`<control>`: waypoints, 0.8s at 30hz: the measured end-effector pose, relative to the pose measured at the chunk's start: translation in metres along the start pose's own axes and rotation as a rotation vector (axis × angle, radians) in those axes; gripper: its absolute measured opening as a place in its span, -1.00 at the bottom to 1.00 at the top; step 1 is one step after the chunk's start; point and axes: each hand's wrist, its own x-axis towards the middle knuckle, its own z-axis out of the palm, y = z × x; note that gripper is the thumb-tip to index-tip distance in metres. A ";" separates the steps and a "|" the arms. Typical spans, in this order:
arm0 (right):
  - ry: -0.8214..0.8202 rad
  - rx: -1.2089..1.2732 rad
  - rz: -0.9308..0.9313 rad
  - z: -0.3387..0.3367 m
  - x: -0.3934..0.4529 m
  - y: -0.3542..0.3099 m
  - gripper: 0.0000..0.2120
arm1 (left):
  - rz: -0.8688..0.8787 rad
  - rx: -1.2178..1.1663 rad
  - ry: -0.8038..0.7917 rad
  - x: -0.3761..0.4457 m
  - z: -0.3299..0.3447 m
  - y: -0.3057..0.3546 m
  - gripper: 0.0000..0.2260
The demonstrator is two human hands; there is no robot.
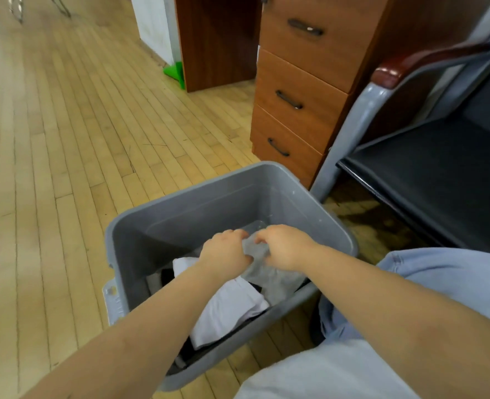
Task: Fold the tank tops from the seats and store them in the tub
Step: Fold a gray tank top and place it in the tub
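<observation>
Cloth, soft and light: the grey tank top (269, 276) hangs limp inside the tub (180, 203), above a white folded garment (229, 306) at seven o'clock. Left hand (226, 251) and right hand (284, 247) each pinch its top edge; that grip looks best, since it would slump elsewhere.

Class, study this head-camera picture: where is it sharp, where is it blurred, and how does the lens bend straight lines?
Head view: sharpest near the middle, on the left hand, the right hand and the pale grey garment that they grip inside the grey plastic tub; the far wooden plank floor at upper left smears into blur; the wide lens tilts the brown wooden drawer cabinet; the light is soft.
</observation>
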 end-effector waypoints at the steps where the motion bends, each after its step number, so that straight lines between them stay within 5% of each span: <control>1: 0.023 -0.002 -0.002 -0.007 -0.005 0.008 -0.57 | 0.041 0.016 -0.001 0.005 -0.005 0.013 -0.60; 14: 0.400 0.180 0.289 -0.094 -0.152 0.163 -0.69 | 0.432 0.094 0.075 0.040 -0.043 0.216 -0.70; 24: 0.445 0.198 0.651 -0.042 -0.324 0.289 -0.67 | 0.831 0.194 0.035 0.001 0.026 0.401 -0.66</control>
